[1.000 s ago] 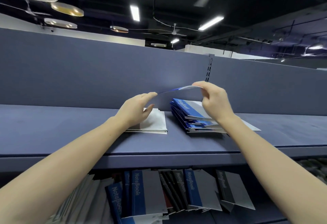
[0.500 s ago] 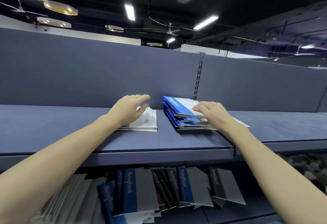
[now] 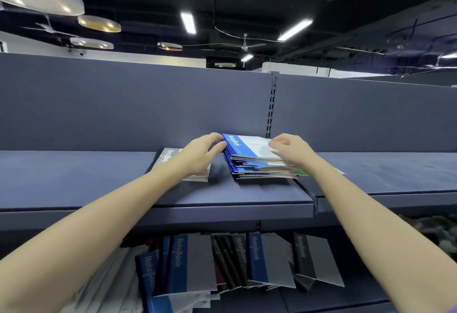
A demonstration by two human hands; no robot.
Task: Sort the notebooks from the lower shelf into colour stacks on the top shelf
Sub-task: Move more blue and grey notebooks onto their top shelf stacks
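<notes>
The blue stack (image 3: 257, 157), centre frame, is being squared: left hand (image 3: 197, 157) touches its spine, right hand (image 3: 294, 150) rests on top, fingers relaxed. Another lower-shelf notebook (image 3: 193, 263) would be fetched next.

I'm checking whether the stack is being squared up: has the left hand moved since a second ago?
Yes. The left hand has shifted right, off the grey stack, and now touches the blue stack's left edge.

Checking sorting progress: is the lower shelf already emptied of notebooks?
No, several blue and dark notebooks still lean on the lower shelf, below the blue stack on the top shelf.
</notes>
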